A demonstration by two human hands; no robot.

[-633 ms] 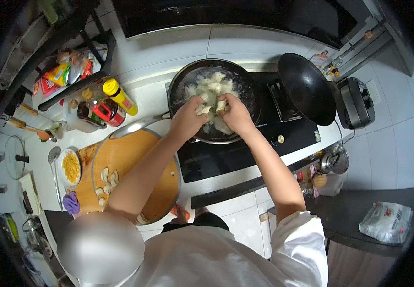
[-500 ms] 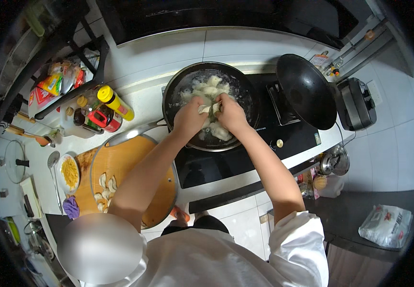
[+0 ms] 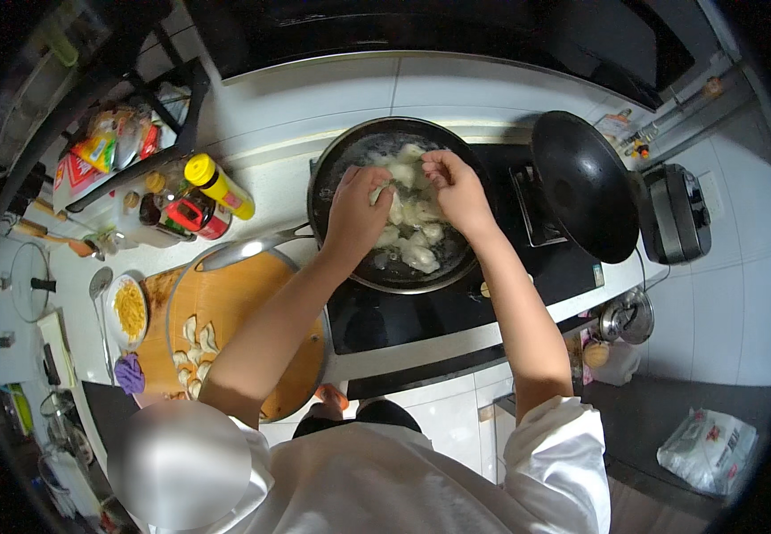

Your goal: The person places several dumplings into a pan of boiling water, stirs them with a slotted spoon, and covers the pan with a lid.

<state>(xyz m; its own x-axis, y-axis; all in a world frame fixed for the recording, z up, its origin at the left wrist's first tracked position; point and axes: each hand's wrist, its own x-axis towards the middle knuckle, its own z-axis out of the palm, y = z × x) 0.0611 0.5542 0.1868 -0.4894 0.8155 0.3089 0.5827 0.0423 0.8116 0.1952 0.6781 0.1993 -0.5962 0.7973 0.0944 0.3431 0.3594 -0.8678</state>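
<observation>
A dark frying pan (image 3: 322, 153) with a long metal handle stands on the black cooktop, holding bubbling water and several pale dumplings (image 3: 419, 258). Over its left half, my left hand (image 3: 356, 209) is closed, with a dumpling (image 3: 380, 192) showing at the fingertips. My right hand (image 3: 458, 191) hangs over the pan's right half, its fingers bent and parted from the thumb. Nothing shows between them. More uncooked dumplings (image 3: 198, 343) lie on a round orange-brown board (image 3: 239, 283) at the left, partly hidden by my left forearm.
An empty black wok (image 3: 581, 187) leans at the cooktop's right, beside a dark appliance (image 3: 677, 214). Sauce bottles (image 3: 219, 187) line the back left. Left of the board are a plate of yellow shreds (image 3: 129, 309), a long-handled skimmer (image 3: 101, 294) and a purple cloth (image 3: 129, 374).
My hands have moved apart above the pan. The dumpling that showed at my right fingertips is no longer there; my left hand still has one. The view has shifted slightly.
</observation>
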